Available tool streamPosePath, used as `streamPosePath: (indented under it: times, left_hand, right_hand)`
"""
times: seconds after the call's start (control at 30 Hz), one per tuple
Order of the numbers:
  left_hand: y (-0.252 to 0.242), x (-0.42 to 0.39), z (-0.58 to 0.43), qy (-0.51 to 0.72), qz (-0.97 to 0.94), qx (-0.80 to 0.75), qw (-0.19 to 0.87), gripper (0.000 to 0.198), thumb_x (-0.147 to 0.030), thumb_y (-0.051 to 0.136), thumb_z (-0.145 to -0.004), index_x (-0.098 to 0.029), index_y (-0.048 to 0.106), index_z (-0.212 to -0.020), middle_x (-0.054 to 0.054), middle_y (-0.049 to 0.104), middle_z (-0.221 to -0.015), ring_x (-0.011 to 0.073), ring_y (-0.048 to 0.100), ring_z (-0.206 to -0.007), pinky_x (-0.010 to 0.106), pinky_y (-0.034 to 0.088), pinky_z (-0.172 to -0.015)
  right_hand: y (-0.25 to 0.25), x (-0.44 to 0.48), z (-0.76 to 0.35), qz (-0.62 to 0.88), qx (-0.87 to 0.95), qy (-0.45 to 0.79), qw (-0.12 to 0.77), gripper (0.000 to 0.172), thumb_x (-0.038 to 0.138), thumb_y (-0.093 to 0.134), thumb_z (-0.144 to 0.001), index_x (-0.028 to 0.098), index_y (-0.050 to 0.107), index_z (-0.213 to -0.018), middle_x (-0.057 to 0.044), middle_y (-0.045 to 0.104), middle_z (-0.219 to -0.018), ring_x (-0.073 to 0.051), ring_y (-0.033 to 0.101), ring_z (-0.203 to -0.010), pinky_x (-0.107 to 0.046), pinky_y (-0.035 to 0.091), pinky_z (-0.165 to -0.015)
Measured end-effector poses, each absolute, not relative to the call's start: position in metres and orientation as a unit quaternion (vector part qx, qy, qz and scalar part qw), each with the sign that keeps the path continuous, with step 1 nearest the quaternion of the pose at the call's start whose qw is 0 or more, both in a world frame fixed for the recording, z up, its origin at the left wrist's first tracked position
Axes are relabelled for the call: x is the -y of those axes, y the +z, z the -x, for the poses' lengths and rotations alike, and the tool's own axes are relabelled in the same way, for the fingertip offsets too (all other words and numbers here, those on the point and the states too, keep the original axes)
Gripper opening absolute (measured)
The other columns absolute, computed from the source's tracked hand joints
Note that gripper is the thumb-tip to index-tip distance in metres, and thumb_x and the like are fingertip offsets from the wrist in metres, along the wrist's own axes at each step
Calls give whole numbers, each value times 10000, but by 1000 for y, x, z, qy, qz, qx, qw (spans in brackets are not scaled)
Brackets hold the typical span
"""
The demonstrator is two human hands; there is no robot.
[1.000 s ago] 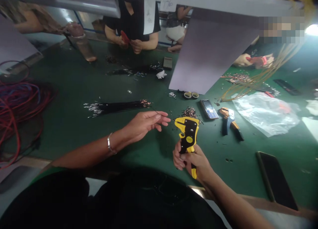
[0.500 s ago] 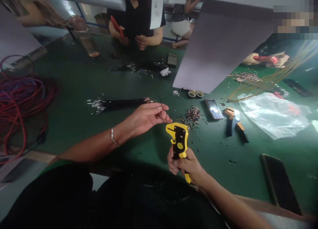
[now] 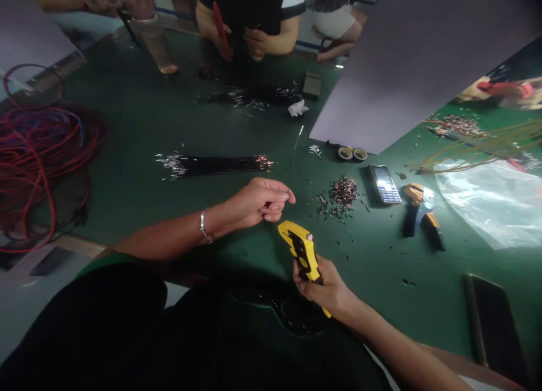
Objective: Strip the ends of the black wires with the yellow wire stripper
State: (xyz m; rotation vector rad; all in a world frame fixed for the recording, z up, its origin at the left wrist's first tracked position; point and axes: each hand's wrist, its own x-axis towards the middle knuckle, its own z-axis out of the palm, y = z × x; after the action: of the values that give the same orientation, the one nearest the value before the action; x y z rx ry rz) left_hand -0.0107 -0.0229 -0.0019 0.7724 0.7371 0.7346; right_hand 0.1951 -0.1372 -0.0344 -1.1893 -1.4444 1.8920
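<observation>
Between the thumb and fingers of my left hand (image 3: 266,201) a thin dark wire (image 3: 293,159) is pinched; it points up and away and ends in a bright tip. My right hand (image 3: 324,286) is wrapped round the handles of a yellow and black wire stripper (image 3: 301,250), whose head is just below and right of my left fingertips, apart from them. Beyond my left hand lies a bundle of black wires (image 3: 220,164), silvery at the left end and coppery at the right. A heap of small wire scraps (image 3: 344,192) lies right of my left hand.
Tangled red and blue wires (image 3: 38,165) fill the left side. To the right are a keypad phone (image 3: 384,184), an orange and blue stripper (image 3: 423,207), a plastic bag (image 3: 495,210) and a dark smartphone (image 3: 495,323). A pale panel (image 3: 389,74) stands ahead; a co-worker's hands (image 3: 256,43) are across the table.
The wire in my left hand now sticks out farther, with its bright tip showing. The stripper in my right hand has turned and tilted. The view has shifted slightly.
</observation>
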Motion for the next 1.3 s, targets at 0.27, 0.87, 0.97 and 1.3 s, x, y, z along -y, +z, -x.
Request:
streamPosePath:
  times: [0.27,0.87,0.97,1.3]
  left_hand:
    - [-12,22,8,309,-385,-374,785,72,-153,726,-708,-126,696,-648,-57,322,-415,26,226,-385,254,187,-410]
    - [-8,24,11,300,-354,-338,819,85,-172,715,-752,-117,704,-689,-58,324,-443,26,227,-399,244,192,-412]
    - [-7,23,10,302,-352,-343,816,91,-169,714,-747,-123,705,-669,-58,312,-440,27,216,-401,252,170,-421]
    - [-4,18,14,355,-344,-361,791,78,-154,714,-748,-105,697,-690,-59,323,-450,27,233,-413,246,196,-428]
  right_hand:
    - [-31,127,-206,425,743,475,206,227,57,505,-594,215,399,-718,43,430,-642,-108,346,-553,-255,255,-526]
    - [-18,143,-207,347,257,854,291,245,81,558,-529,148,607,-760,26,525,-606,-77,421,-423,-210,305,-385]
    - [-16,139,-209,333,248,865,283,270,67,571,-529,142,630,-782,16,540,-615,-82,432,-441,-210,320,-391]
    - [-13,126,-202,327,227,870,292,260,69,574,-541,146,624,-784,19,536,-599,-84,421,-441,-215,322,-397]
